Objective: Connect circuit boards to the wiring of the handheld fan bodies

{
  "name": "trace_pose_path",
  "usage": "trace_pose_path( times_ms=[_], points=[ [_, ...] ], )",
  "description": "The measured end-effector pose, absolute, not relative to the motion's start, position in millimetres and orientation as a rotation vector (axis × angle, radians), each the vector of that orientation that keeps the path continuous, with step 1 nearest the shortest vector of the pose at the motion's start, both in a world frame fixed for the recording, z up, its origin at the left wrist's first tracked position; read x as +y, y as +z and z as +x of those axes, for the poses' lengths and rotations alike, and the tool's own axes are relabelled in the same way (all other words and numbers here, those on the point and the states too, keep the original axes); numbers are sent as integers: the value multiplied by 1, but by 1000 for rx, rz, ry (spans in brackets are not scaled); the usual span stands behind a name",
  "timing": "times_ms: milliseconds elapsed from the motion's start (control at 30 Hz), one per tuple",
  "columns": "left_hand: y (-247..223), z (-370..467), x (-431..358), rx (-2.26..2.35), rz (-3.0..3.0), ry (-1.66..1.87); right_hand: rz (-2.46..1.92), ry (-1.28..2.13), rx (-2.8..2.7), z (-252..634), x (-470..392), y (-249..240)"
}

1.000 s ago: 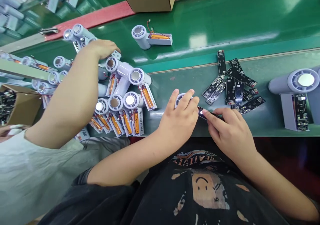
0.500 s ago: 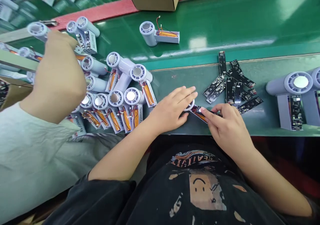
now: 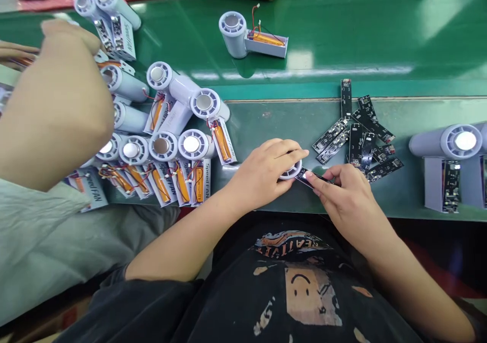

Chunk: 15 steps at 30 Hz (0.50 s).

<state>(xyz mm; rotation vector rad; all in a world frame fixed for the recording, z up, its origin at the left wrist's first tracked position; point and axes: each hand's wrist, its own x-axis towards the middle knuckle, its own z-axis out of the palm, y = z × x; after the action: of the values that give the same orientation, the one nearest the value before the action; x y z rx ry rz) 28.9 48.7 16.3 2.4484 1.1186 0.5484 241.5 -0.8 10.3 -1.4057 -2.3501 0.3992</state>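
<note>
Green worktop, near edge: the left hand is clamped on a fan, the right hand pinching a black circuit board against it, where orange showed half a second ago. Farther away, one open handle holds an orange battery; about nine loose boards lie right, two fans farther right.
</note>
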Motion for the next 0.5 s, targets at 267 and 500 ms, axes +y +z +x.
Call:
trace_pose_path(
  times_ms=[267,500],
  points=[
    [14,29,50,1122,2419,543,-1472,357,-2298,232,-1,6],
    [19,36,45,1264,2443,386,-1457,480,-2192,250,-11,-1]
  ],
)
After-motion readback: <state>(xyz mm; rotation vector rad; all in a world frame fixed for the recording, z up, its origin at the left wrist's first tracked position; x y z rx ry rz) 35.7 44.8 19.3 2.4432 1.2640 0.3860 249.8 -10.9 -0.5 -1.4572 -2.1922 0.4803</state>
